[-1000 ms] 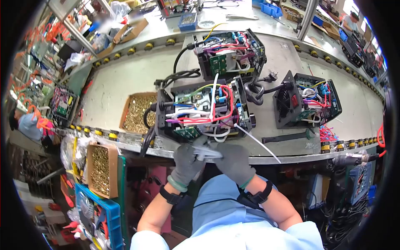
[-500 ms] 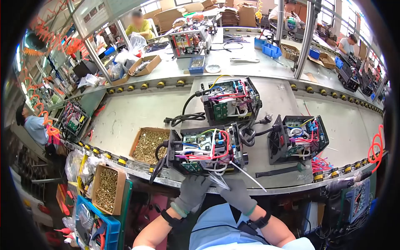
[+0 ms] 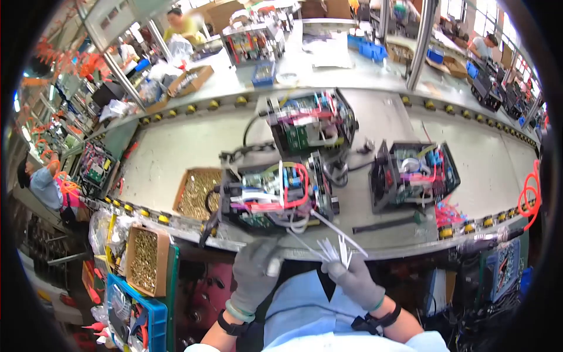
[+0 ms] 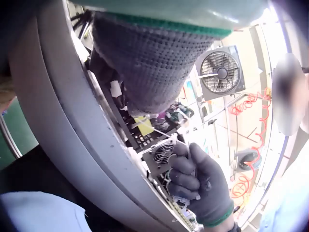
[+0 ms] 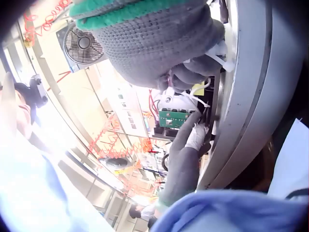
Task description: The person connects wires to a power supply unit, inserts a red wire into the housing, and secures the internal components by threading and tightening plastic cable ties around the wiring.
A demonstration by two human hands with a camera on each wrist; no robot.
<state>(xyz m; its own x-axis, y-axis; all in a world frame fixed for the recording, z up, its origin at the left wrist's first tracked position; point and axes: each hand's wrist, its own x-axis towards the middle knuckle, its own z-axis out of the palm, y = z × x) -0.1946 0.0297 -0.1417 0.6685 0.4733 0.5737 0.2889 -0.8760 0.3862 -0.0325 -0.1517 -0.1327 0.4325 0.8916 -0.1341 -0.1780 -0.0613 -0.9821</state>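
Note:
My right hand [image 3: 359, 283], in a grey knit glove, grips a fanned bundle of white cable ties [image 3: 328, 251] at the bench's front edge. The left hand [image 3: 252, 274], gloved alike and blurred, is raised to the left of the bundle, fingers relaxed, with nothing visible in it. A white patch [image 5: 196, 137] covers part of one digit on that hand. Just beyond both hands lies an open black chassis [image 3: 258, 222] with red, white and purple wires. From its front right corner a fastened cable tie's long tail [image 3: 343, 233] sticks out towards the right hand.
Two more open chassis stand behind [image 3: 311, 126] and to the right [image 3: 413, 176]. A carton of brass-coloured small parts [image 3: 196, 196] sits left of the nearest chassis; another carton [image 3: 146, 261] is below the bench edge, beside a blue crate [image 3: 155, 328]. A black strip [image 3: 384, 224] lies at front right.
The hands were together at the cable ties; now they are apart, the left drawn leftward and the right keeping the bundle, which has spread into a fan. The head view has tilted.

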